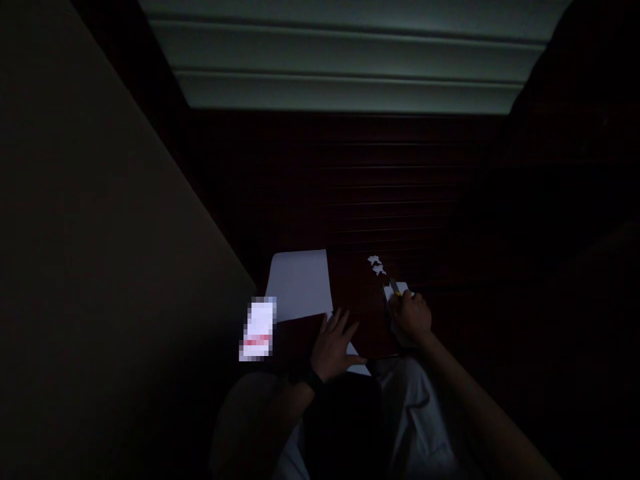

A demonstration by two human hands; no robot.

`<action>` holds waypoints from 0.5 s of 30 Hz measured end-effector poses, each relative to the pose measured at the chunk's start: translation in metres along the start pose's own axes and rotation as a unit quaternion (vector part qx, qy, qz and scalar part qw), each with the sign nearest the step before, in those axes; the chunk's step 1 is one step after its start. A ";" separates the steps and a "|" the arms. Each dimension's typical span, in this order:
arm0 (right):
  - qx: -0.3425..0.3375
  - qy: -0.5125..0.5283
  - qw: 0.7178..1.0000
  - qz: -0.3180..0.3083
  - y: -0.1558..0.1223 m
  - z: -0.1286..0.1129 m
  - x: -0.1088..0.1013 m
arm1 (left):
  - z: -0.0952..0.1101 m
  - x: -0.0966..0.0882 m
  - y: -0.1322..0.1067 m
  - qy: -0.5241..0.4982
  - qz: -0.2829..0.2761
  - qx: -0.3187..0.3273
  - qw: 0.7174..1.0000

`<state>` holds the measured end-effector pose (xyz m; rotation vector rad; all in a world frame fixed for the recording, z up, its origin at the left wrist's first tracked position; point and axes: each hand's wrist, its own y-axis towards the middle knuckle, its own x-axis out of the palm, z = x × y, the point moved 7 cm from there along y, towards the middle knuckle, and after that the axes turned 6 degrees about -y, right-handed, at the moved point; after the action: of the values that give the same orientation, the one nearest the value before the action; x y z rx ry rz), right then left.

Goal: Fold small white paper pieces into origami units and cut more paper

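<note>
My left hand lies flat with its fingers spread, pressing on a piece of white paper near the front edge of the dark table. Most of that piece is hidden beneath the hand. To the right, my right hand is closed around what looks like a utility knife, grey with a touch of yellow, pointing away from me. Other white paper lies under and beside this hand. Beyond it are small ragged paper scraps. The dim light hides finer detail.
A large white sheet lies on the table's left side, its far-left corner curled. Left of it glows a blurred-out bright rectangle, perhaps a phone screen. A wall stands close on the left; dark slats rise behind the table.
</note>
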<state>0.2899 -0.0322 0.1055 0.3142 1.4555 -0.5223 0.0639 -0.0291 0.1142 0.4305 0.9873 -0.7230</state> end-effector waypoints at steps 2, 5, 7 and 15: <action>-0.002 -0.005 1.000 0.003 0.005 -0.004 0.000 | -0.004 0.004 -0.007 0.009 -0.007 0.006 1.000; -0.009 -0.010 1.000 -0.003 0.012 -0.009 0.003 | -0.011 0.005 -0.010 0.010 -0.003 0.001 1.000; -0.016 -0.014 1.000 -0.004 0.015 -0.012 0.004 | -0.016 0.003 -0.010 0.013 0.009 -0.007 1.000; -0.054 -0.026 0.998 0.024 0.020 -0.024 0.001 | -0.028 -0.007 -0.007 0.021 0.061 -0.041 0.997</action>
<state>0.2794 -0.0032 0.1000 0.2477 1.4156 -0.4088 0.0402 -0.0139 0.1063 0.4324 1.0177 -0.5643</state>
